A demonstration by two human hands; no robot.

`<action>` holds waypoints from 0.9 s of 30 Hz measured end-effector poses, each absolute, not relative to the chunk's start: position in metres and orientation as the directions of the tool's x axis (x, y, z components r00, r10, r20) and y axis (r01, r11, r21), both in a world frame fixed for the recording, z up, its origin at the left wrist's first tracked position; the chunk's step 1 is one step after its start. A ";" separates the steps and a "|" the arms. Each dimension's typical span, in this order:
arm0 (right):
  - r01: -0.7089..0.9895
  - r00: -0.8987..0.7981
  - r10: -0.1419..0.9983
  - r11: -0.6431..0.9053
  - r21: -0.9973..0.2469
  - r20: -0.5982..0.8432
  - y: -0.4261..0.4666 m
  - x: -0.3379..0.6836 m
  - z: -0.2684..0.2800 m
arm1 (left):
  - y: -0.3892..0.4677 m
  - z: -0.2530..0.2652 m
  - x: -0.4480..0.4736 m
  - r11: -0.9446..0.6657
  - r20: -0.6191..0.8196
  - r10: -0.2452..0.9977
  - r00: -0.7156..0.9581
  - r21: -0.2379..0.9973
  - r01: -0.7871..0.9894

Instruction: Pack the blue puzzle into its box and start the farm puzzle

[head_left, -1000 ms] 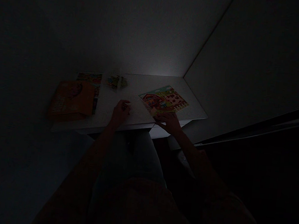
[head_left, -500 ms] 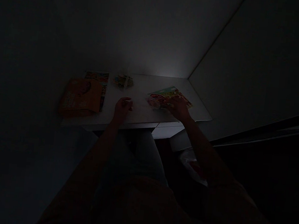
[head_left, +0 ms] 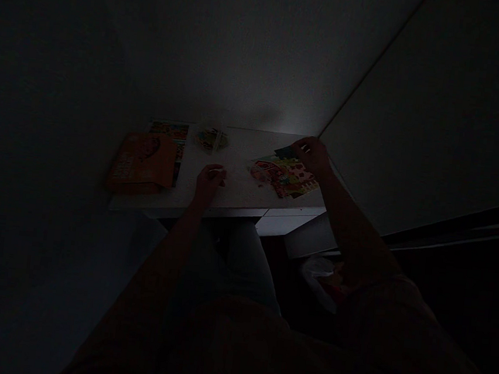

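The scene is very dark. My right hand (head_left: 314, 154) is at the far right of a colourful picture sheet (head_left: 297, 177), its thumb and fingers closed at the sheet's dark blue far corner. A red barn-like drawing (head_left: 264, 169) shows at the sheet's left, partly under what looks like clear plastic. Resting on the white tabletop (head_left: 239, 151), my left hand (head_left: 210, 182) has curled fingers around something small and pale that I cannot make out. Beyond it lies a clear bag (head_left: 211, 140) with colourful pieces inside.
An orange box (head_left: 143, 162) lies on the left, over part of another printed sheet (head_left: 180, 148). White walls (head_left: 227, 49) stand behind the table and on the right. Below the right arm, a plastic bag (head_left: 320, 276) with something red sits low down.
My right hand has moved up and right, from over the picture sheet to its far corner, uncovering more of the picture. My left hand stays in about the same place. The view has shifted slightly.
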State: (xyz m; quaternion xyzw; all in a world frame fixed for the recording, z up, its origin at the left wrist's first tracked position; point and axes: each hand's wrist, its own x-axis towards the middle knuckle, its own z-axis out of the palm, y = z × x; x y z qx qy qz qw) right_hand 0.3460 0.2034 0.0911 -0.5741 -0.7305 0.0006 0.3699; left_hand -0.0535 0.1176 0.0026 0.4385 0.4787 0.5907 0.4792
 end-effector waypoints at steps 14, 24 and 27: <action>0.767 -0.393 0.775 0.573 -0.289 0.495 0.169 0.299 0.180 | 0.133 0.064 -0.021 -0.058 0.049 0.993 -0.111 0.995 -0.080; 0.715 -0.493 0.743 0.642 -0.276 0.453 0.177 0.262 0.186 | 0.125 0.069 -0.028 -0.113 0.093 0.985 -0.146 0.983 -0.142; 0.791 -0.410 0.821 0.537 -0.293 0.397 0.172 0.299 0.154 | 0.130 0.067 -0.040 -0.134 0.104 0.982 -0.159 0.973 -0.190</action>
